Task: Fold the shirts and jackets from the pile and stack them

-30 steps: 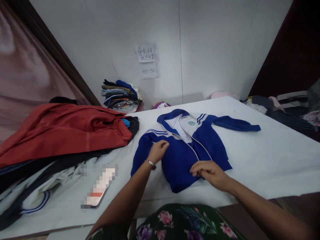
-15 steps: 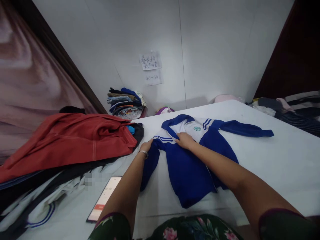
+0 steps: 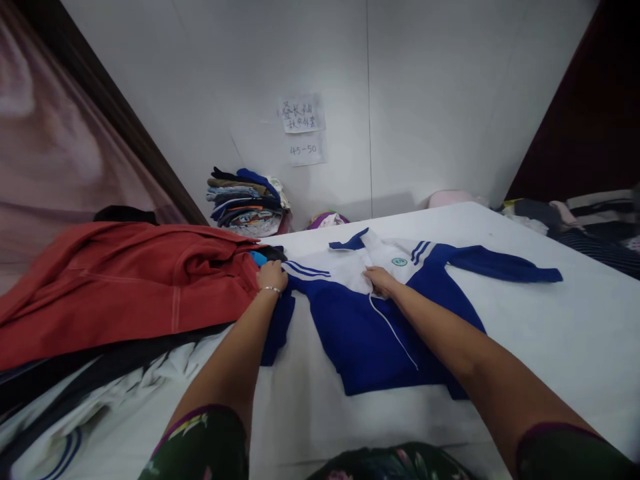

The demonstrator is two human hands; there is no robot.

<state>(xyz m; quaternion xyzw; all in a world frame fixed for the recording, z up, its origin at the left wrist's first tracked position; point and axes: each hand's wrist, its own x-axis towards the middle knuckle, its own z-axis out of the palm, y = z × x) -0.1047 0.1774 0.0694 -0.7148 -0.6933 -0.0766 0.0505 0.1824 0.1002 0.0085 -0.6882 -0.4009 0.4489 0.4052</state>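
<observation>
A blue and white zip-up jacket (image 3: pixel 370 347) with striped shoulders and a round green badge lies face up on the white table (image 3: pixel 530 347). My left hand (image 3: pixel 273 277), wearing a bracelet, is closed on the jacket's shoulder at the left, beside a red garment. From there that sleeve hangs down and is partly behind my forearm. Near the top of the zip, my right hand (image 3: pixel 381 281) pinches the front edge below the collar. The other sleeve stretches out flat to the right.
A red garment (image 3: pixel 125 280) lies over dark and white clothes at the left. Against the wall stands a stack of folded clothes (image 3: pixel 247 200), below handwritten paper signs (image 3: pixel 304 127). More clothes (image 3: pixel 595 227) are piled past the table's right edge.
My left hand has moved left, pulling the shoulder outward. The jacket's front now lies spread flatter and its collar has folded closed. My right hand has shifted slightly right, still on the front edge.
</observation>
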